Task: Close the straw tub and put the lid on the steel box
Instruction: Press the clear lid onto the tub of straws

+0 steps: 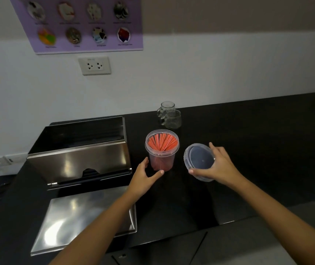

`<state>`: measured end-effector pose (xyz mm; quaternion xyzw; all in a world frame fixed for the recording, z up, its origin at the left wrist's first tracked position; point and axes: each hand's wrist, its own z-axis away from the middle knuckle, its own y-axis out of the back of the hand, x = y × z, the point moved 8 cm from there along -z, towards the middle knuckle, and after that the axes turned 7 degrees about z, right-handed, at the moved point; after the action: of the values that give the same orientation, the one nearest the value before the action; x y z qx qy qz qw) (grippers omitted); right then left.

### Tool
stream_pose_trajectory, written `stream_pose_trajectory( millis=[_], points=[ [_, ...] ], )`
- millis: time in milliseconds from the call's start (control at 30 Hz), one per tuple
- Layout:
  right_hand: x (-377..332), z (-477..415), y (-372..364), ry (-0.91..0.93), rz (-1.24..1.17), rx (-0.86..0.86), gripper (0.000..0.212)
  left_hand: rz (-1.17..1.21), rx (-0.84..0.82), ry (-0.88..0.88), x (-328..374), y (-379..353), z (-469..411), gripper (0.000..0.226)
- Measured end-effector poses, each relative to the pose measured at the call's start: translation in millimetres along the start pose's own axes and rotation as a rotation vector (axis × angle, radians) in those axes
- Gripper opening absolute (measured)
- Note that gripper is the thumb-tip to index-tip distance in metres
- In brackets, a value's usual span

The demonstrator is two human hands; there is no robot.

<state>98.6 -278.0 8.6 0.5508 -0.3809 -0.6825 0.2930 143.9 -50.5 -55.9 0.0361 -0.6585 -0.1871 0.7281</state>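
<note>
A clear plastic tub full of orange-red straws stands open on the black counter. My left hand is at its lower left side, fingers spread around the base, thumb and fingertip close to the wall. My right hand holds the round clear plastic lid tilted, just right of the tub and a little above the counter. The open steel box stands left of the tub. Its flat steel lid lies on the counter in front of it, under my left forearm.
Two glass mugs stand behind the tub near the wall. A wall socket and a purple poster hang above. Dark equipment sits at the far left edge. The counter's front edge runs below my arms.
</note>
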Motion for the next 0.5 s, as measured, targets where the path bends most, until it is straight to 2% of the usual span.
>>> stream_pose_trajectory(
  millis=[267, 500],
  points=[
    [-65.8, -40.5, 27.1, 0.12, 0.052, 0.049, 0.117, 0.144, 0.002, -0.023, 0.5, 2.6, -30.0, 0.108],
    [-105.8, -70.2, 9.9, 0.205, 0.087, -0.076, 0.113, 0.077, -0.022, -0.093, 0.4, 4.1, -49.3, 0.094]
  ],
)
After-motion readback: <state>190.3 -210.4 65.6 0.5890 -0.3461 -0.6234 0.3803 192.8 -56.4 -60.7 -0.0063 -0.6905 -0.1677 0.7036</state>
